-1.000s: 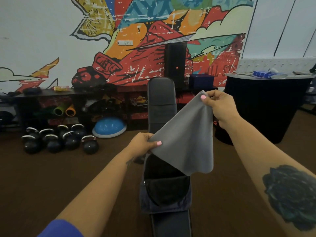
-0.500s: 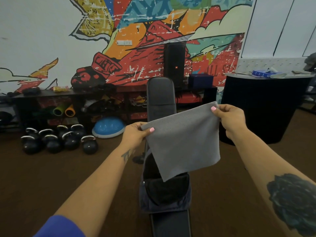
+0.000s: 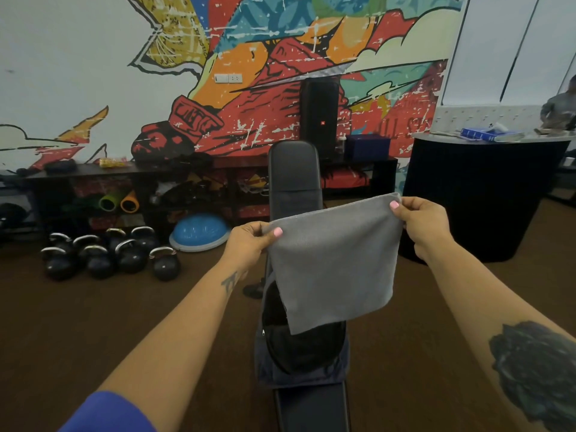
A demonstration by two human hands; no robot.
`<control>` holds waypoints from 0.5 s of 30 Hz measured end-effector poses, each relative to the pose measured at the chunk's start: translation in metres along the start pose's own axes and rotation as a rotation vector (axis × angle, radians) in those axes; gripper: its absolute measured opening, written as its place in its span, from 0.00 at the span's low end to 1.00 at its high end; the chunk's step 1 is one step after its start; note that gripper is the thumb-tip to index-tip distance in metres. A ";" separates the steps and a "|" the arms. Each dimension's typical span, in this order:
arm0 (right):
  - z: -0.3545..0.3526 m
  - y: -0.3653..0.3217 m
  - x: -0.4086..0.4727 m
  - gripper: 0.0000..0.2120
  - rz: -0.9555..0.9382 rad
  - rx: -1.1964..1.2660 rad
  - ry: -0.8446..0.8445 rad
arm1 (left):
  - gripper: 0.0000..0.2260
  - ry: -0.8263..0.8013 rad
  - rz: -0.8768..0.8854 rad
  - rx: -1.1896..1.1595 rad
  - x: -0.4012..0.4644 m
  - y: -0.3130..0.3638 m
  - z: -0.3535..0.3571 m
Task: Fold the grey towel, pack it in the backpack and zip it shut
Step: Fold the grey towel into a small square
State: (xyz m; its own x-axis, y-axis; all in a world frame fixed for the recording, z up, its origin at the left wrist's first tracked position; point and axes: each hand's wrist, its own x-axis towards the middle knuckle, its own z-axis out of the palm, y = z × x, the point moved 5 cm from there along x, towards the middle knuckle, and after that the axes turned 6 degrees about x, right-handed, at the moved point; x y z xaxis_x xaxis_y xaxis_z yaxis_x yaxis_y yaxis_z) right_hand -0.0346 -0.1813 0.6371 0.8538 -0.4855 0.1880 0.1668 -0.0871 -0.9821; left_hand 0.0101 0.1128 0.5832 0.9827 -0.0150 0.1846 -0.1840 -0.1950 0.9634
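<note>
The grey towel (image 3: pixel 333 263) hangs in the air as a flat sheet, held by its two top corners. My left hand (image 3: pixel 246 244) pinches the top left corner and my right hand (image 3: pixel 420 222) pinches the top right corner, a little higher. Below the towel a dark backpack (image 3: pixel 299 360) lies open on the black padded bench (image 3: pixel 294 179), its mouth facing up. The towel's lower edge covers the upper part of the backpack's opening.
Several black kettlebells (image 3: pixel 109 254) and a blue balance dome (image 3: pixel 199 232) sit on the brown floor at the left. A low dark shelf (image 3: pixel 124 169) runs along the mural wall. A round black counter (image 3: pixel 480 198) stands at the right, with a person's sleeve beyond it.
My right hand has come down and my left hand has risen, so the towel now hangs nearly level instead of steeply tilted.
</note>
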 end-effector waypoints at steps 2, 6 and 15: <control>-0.002 0.002 0.001 0.12 0.008 0.007 -0.003 | 0.03 -0.004 -0.032 -0.022 0.000 -0.003 0.001; -0.004 0.005 0.002 0.11 0.026 0.017 -0.008 | 0.04 -0.007 -0.040 -0.020 -0.001 -0.002 0.003; -0.006 0.011 0.001 0.07 0.010 -0.019 -0.016 | 0.03 0.105 -0.033 -0.028 0.002 0.004 -0.007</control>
State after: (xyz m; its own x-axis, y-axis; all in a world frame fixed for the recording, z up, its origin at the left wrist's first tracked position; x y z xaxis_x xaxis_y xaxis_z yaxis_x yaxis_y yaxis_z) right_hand -0.0346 -0.1884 0.6264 0.8629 -0.4728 0.1786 0.1494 -0.0990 -0.9838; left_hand 0.0108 0.1185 0.5885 0.9809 0.0943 0.1703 -0.1531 -0.1662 0.9741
